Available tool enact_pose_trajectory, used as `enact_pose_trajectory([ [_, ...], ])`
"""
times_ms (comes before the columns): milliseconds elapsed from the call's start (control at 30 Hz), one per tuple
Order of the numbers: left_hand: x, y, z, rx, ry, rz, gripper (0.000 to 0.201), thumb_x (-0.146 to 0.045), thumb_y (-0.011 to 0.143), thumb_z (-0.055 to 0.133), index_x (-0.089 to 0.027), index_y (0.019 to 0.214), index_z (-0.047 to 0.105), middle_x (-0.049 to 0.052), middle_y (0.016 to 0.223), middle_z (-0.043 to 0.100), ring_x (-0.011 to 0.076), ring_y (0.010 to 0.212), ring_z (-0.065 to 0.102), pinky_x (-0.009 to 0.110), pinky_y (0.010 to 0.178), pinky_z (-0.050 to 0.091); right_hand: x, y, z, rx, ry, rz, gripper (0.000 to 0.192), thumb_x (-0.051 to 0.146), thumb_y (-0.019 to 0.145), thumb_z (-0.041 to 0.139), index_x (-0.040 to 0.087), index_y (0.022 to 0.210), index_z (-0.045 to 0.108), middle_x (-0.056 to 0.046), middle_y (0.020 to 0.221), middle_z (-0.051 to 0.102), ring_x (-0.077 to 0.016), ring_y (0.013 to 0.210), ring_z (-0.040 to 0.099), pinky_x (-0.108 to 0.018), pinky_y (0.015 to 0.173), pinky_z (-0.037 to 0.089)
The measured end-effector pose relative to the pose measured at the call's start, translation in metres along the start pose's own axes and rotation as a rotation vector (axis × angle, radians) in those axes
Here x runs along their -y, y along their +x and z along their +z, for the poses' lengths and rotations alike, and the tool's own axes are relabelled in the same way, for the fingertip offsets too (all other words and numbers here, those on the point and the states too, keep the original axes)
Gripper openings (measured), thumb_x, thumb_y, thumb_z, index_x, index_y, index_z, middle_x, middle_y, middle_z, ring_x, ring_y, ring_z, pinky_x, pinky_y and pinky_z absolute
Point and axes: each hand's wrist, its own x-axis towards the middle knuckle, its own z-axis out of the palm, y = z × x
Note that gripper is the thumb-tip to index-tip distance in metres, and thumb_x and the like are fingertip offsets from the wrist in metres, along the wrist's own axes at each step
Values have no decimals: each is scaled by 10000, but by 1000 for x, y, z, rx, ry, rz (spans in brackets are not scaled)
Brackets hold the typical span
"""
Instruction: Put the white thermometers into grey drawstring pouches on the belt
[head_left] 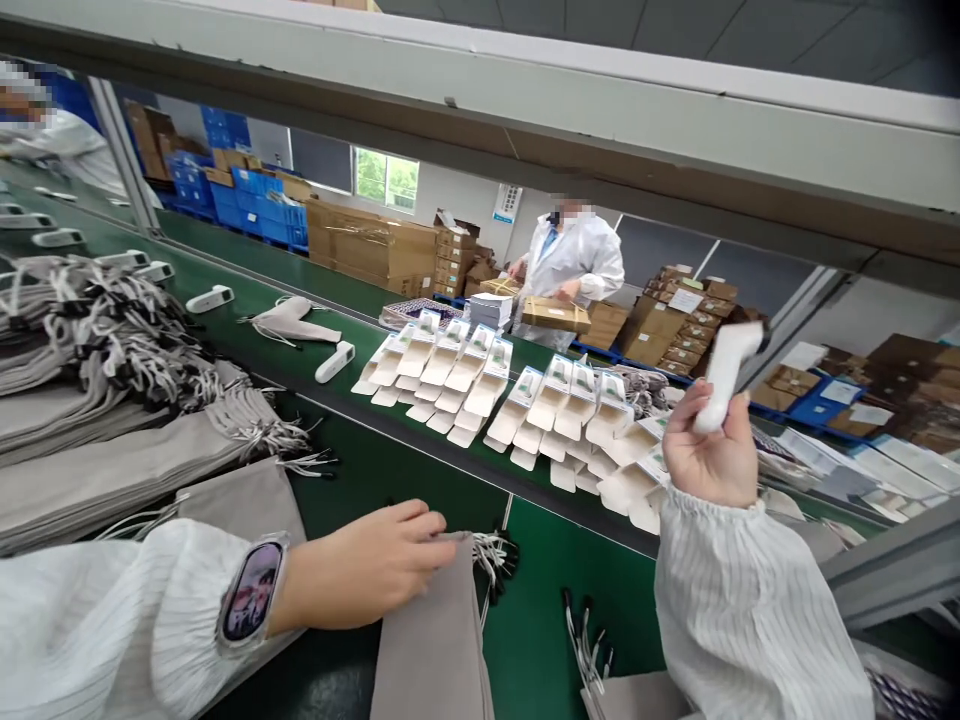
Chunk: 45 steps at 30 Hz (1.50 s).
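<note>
Raised at the right, my right hand (712, 460) is closed around the lower end of a white infrared thermometer (726, 375), whose dark-tipped head points up and to the right. My left hand (375, 565), a watch (253, 592) on its wrist, is at the top edge of a stack of grey drawstring pouches (435, 650). Its fingers are bent and pinched together on the top pouch's edge; the fingertips are partly hidden. White cords with black ends (495, 560) stick out beside it. More pouches (630, 695) lie at the lower right.
Open white cartons (442, 370) stand in rows along the green conveyor belt (270, 365). Large piles of grey pouches (90, 440) fill the left. Loose thermometers (335, 362) lie on the belt. A shelf beam (480, 90) crosses overhead. A co-worker (574, 260) holds a cardboard box beyond.
</note>
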Motion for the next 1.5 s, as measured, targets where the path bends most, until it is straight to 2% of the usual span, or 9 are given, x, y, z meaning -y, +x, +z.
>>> enact_pose_trajectory([
  [200,0,-10,-5,67,-5,78,307,-131,848,320,-253,879,600,50,833,613,196,859,494,316,794,358,-41,-35,11,265,-399,179,435,150,591,657,266,962,462,16,905,589,-162,802,614,-376,642,538],
  [333,-2,4,-11,21,23,15,250,-172,872,304,-215,816,544,30,803,580,194,833,448,295,729,362,-69,-70,29,476,-391,363,460,125,579,670,273,940,427,31,895,565,-153,726,608,-467,675,513],
  [567,-13,34,-9,-197,-363,-157,189,-259,896,278,-181,813,429,-2,805,456,99,638,419,204,581,358,-94,-89,31,613,-321,463,447,184,642,656,285,938,336,52,824,536,-158,769,596,-485,731,494],
  [800,-16,48,-15,-412,-491,-258,155,-228,887,310,-195,795,431,11,880,362,126,866,404,238,795,358,-95,-86,31,624,-389,493,521,399,722,567,341,1081,193,47,762,571,-174,795,613,-405,732,485],
  [1033,-8,56,-13,-554,-504,-416,148,-269,876,346,-200,841,472,11,886,344,124,843,414,240,774,376,-104,-81,19,900,-830,368,379,566,731,443,197,804,479,19,679,490,-108,654,504,-239,606,425],
  [1200,-3,55,-12,-531,-470,-464,213,-312,875,334,-190,845,506,17,877,385,123,792,456,235,716,393,-107,-92,16,1005,-1130,524,570,586,806,204,158,665,554,13,506,454,-101,457,413,-239,460,350],
  [1300,2,42,-24,-437,-399,-564,243,-364,865,334,-188,938,485,6,798,450,121,661,470,233,604,380,-106,-84,7,905,-1310,147,477,507,832,270,165,807,602,6,533,505,-117,497,468,-239,503,367],
  [1400,5,19,-43,-152,-432,-660,348,-432,852,311,-161,815,526,-50,526,398,94,433,355,213,447,279,-107,-57,-14,630,-1483,-380,365,459,792,393,161,798,604,4,510,517,-115,474,478,-233,507,356],
  [1500,4,-5,-55,-50,-554,-637,426,-431,858,280,-156,635,516,-61,469,333,72,411,288,197,425,234,-107,-39,-26,570,-1573,-463,359,459,762,428,161,625,573,-2,455,499,-117,453,473,-240,503,352],
])
